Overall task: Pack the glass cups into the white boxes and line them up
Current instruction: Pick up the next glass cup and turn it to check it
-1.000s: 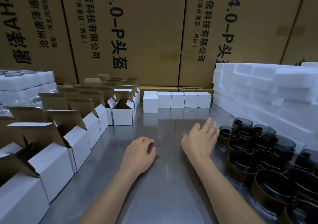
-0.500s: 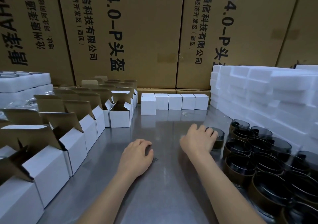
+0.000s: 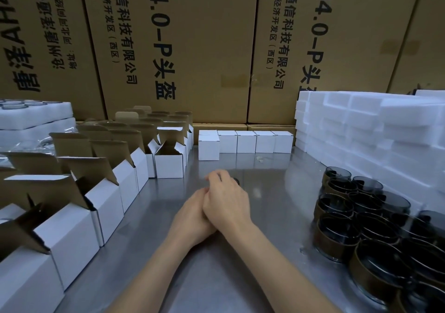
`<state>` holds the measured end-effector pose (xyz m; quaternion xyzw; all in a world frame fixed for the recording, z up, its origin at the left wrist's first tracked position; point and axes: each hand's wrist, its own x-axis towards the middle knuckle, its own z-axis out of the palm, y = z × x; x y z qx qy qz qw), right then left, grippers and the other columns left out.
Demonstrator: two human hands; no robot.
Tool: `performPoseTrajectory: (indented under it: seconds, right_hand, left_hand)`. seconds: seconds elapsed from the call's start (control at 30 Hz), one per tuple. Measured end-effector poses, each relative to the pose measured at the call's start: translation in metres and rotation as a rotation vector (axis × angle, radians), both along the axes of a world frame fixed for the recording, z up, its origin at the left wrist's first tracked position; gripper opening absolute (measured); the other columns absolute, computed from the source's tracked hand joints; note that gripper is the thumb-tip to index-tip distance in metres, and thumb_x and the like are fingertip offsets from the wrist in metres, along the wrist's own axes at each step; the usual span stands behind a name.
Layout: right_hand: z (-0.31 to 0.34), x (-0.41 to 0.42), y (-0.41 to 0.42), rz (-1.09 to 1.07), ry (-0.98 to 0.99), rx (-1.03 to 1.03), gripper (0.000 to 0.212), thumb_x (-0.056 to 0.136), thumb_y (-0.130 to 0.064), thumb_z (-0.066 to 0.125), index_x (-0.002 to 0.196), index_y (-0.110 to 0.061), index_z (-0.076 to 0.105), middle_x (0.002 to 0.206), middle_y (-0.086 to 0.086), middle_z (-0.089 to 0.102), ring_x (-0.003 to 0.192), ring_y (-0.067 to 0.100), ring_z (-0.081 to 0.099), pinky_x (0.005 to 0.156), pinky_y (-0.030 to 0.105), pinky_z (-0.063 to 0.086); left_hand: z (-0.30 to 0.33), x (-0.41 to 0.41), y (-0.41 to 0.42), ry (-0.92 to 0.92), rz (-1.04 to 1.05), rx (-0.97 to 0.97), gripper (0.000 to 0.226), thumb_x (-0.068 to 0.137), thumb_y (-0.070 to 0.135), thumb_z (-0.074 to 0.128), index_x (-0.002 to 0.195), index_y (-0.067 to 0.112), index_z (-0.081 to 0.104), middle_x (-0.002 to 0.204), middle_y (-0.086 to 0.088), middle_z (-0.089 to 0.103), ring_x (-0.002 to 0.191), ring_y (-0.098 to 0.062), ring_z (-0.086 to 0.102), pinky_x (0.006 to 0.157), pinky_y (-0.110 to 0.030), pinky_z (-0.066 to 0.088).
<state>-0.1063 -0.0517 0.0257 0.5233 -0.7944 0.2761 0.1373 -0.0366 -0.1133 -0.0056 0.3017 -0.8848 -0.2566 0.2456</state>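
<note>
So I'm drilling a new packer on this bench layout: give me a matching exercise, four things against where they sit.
Things:
1. open white boxes
2. closed white boxes
3. glass cups
4. foam blocks

Places:
A. back right, stacked
B. left side, in rows
C. near right, clustered on the table
D. back centre, in a line

Pairs: 1-B, 2-D, 3-C, 4-A

Metal table — bare lane down the middle, from the near edge to the closed white boxes at the back. Left flank: open white boxes, flaps raised. Right flank: dark glass cups, packed tight — foam blocks stacked behind. Both hands sit mid-lane.
</note>
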Motion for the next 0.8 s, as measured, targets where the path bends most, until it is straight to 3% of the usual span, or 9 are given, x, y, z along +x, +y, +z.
performPoseTrajectory:
  seconds: [0.1,0.2,0.33,0.43,0.53,0.63,0.8]
  right_hand:
    - [0.004,0.003,0.000,0.107,-0.133,-0.194,0.040,0.088,-0.009,0.042,0.124,-0.023,0.052,0.129,-0.008,0.052,0.108,0.021,0.053,0.079,0.034,0.040]
    - [0.002,-0.006,-0.001,0.097,-0.297,-0.341,0.040,0.086,-0.011,0.046,0.121,-0.027,0.052,0.124,-0.013,0.054,0.116,0.009,0.046,0.082,0.028,0.040]
    - [-0.011,-0.026,0.001,0.055,-0.641,-0.256,0.049,0.086,-0.024,0.058,0.134,-0.022,0.044,0.136,-0.006,0.043,0.128,0.013,0.035,0.096,0.024,0.033]
    - [-0.021,-0.034,0.005,0.188,-0.902,-0.149,0.061,0.084,-0.030,0.068,0.137,-0.020,0.039,0.132,-0.001,0.048,0.118,0.012,0.048,0.099,0.027,0.042]
    - [-0.025,-0.040,0.005,0.269,-0.928,-0.128,0.063,0.082,-0.024,0.073,0.135,-0.020,0.040,0.120,-0.006,0.055,0.106,0.005,0.054,0.086,0.016,0.042]
    - [-0.029,-0.044,0.004,0.281,-0.907,-0.198,0.060,0.077,-0.016,0.077,0.130,-0.017,0.049,0.115,-0.006,0.060,0.106,0.007,0.057,0.086,0.015,0.043]
    - [-0.036,-0.045,0.003,0.275,-0.888,-0.325,0.052,0.068,-0.013,0.085,0.111,-0.019,0.056,0.104,-0.008,0.065,0.102,0.007,0.061,0.090,0.023,0.049]
  left_hand:
    - [0.001,0.001,0.000,0.064,0.014,0.008,0.032,0.066,0.047,0.045,0.095,0.036,0.053,0.085,0.018,0.057,0.084,-0.010,0.060,0.070,-0.037,0.053]
    - [-0.001,0.005,0.002,0.119,0.005,0.088,0.060,0.055,0.057,0.050,0.110,0.036,0.053,0.102,0.015,0.062,0.092,-0.007,0.061,0.077,-0.037,0.054]
    - [-0.003,0.006,0.002,0.193,0.005,0.166,0.059,0.052,0.058,0.067,0.108,0.043,0.052,0.107,0.017,0.063,0.099,-0.004,0.061,0.085,-0.035,0.052]
    - [-0.005,0.007,-0.001,0.203,0.009,0.179,0.048,0.065,0.046,0.075,0.109,0.044,0.055,0.101,0.020,0.066,0.091,0.001,0.064,0.077,-0.034,0.056]
    - [-0.007,0.008,-0.005,0.240,0.013,0.232,0.047,0.067,0.038,0.080,0.108,0.042,0.058,0.098,0.018,0.068,0.087,0.000,0.066,0.072,-0.036,0.057]
    - [-0.008,0.009,-0.007,0.267,0.001,0.247,0.050,0.065,0.033,0.083,0.109,0.039,0.059,0.099,0.017,0.069,0.093,0.000,0.064,0.077,-0.036,0.057]
    - [-0.008,0.008,-0.008,0.305,-0.026,0.211,0.053,0.068,0.025,0.083,0.111,0.041,0.057,0.097,0.023,0.067,0.088,0.012,0.061,0.072,-0.010,0.048]
